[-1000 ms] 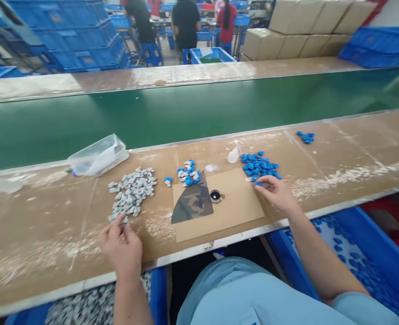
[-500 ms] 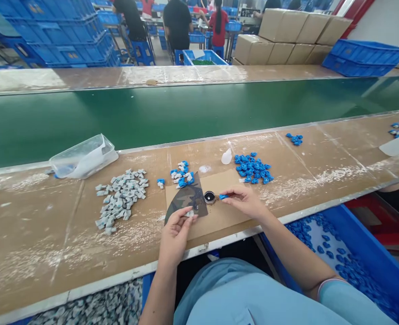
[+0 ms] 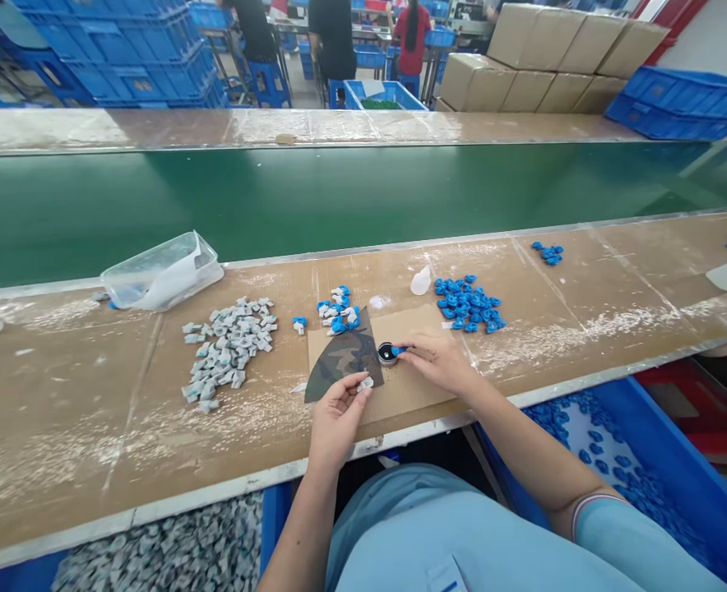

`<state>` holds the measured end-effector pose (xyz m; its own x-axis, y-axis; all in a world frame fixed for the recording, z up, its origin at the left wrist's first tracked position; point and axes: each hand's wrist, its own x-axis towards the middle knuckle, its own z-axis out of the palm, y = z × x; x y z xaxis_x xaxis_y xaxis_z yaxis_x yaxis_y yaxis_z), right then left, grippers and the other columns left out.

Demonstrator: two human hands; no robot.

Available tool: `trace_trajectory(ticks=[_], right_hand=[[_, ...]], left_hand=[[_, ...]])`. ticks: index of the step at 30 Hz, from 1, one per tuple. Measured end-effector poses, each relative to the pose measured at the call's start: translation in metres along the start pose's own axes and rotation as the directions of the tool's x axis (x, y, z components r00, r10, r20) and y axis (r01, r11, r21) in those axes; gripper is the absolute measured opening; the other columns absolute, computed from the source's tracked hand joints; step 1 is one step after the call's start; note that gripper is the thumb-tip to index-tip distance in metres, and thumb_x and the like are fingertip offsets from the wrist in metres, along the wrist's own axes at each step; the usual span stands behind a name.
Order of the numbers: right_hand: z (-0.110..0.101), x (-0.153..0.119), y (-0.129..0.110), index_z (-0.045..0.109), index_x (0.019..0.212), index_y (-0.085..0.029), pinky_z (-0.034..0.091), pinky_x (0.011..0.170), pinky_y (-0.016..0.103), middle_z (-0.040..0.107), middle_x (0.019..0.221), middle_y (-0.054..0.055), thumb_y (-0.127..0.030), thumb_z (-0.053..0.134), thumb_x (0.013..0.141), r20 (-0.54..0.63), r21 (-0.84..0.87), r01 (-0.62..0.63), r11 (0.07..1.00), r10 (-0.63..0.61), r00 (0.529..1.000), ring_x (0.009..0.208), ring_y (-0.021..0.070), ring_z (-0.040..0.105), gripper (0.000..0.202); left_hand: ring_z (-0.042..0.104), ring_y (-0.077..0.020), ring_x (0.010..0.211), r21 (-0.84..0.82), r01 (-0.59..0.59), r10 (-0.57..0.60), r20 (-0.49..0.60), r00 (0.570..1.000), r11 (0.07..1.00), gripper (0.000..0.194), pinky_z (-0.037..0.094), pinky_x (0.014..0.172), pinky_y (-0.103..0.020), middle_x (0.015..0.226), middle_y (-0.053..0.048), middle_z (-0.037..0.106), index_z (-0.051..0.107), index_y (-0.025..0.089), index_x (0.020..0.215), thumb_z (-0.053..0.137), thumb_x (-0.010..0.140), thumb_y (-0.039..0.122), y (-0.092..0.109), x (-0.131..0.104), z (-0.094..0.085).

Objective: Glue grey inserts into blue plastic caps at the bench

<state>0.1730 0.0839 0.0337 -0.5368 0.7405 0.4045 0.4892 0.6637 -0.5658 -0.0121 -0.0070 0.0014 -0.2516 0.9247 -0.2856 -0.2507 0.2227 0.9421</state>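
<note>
The right hand [image 3: 438, 362] has its grip pinched shut on a small blue plastic piece [image 3: 398, 350]. That piece is at the right edge of the little round black pot [image 3: 386, 354]; I cannot tell if it touches the pot or is just above it. The left hand [image 3: 337, 418] has its grip closed too, with thumb and finger on a small pale gray piece [image 3: 365, 384], near the pot, on its front left side.

The blue piece is bright, and fingers hide part of it. The gray piece looks chunky, and its far side is hidden.

The pot has a dark inside and a shiny rim. Left of the pot is a camouflage sheet [image 3: 339, 362], and farther left is a pile of gray pieces [image 3: 231, 341]. Blue-and-white pieces [image 3: 339, 312] sit behind the pot to the left. A pile of blue pieces [image 3: 470, 304] lies on the tabletop [image 3: 622, 288] behind the pot to the right.
</note>
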Motion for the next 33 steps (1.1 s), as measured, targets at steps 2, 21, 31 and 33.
trace_trajectory(ticks=[2,21,31,33], right_hand=[[0.000,0.000,-0.001,0.070,0.096,-0.022,0.053,0.078,0.030,0.073,0.090,0.004,-0.020,0.059,0.088,0.006,-0.006,0.003,1.000,-0.003,1.000,0.086,0.0178,0.066,0.014],[-0.001,-0.013,-0.015,0.071,0.094,-0.022,0.056,0.075,0.030,0.074,0.089,0.005,-0.026,0.062,0.084,0.034,0.250,-0.176,0.952,0.173,0.984,0.076,0.0160,0.068,0.014],[0.013,-0.016,-0.023,0.072,0.094,-0.021,0.055,0.079,0.027,0.074,0.089,0.004,-0.029,0.059,0.088,0.120,0.335,-0.034,0.942,-0.007,0.993,0.083,0.0149,0.068,0.016],[0.012,-0.016,-0.019,0.073,0.092,-0.021,0.055,0.076,0.026,0.074,0.087,0.005,-0.030,0.060,0.088,0.159,0.335,-0.031,0.942,-0.024,0.987,0.081,0.0147,0.068,0.016]], left_hand=[[0.066,-0.0175,0.087,0.001,-0.005,0.005,0.004,1.000,1.000,0.036,0.051,0.086,-0.033,0.088,-0.007,0.073,0.072,0.017,0.092,0.078,0.060,0.035,-0.001,0.000,0.000],[0.065,-0.0174,0.089,0.004,-0.052,0.052,0.043,0.998,0.999,0.035,0.050,0.087,-0.032,0.092,-0.007,0.072,0.071,0.018,0.093,0.077,0.064,0.036,-0.004,-0.004,0.005],[0.067,-0.0175,0.091,-0.009,-0.130,0.130,0.097,0.987,0.991,0.032,0.052,0.086,-0.032,0.092,-0.006,0.071,0.068,0.019,0.097,0.074,0.068,0.033,-0.012,-0.004,0.006],[0.067,-0.0177,0.090,0.012,-0.152,0.150,0.114,0.982,0.988,0.031,0.053,0.085,-0.032,0.092,-0.006,0.071,0.067,0.019,0.097,0.073,0.070,0.033,-0.013,-0.006,0.006]])
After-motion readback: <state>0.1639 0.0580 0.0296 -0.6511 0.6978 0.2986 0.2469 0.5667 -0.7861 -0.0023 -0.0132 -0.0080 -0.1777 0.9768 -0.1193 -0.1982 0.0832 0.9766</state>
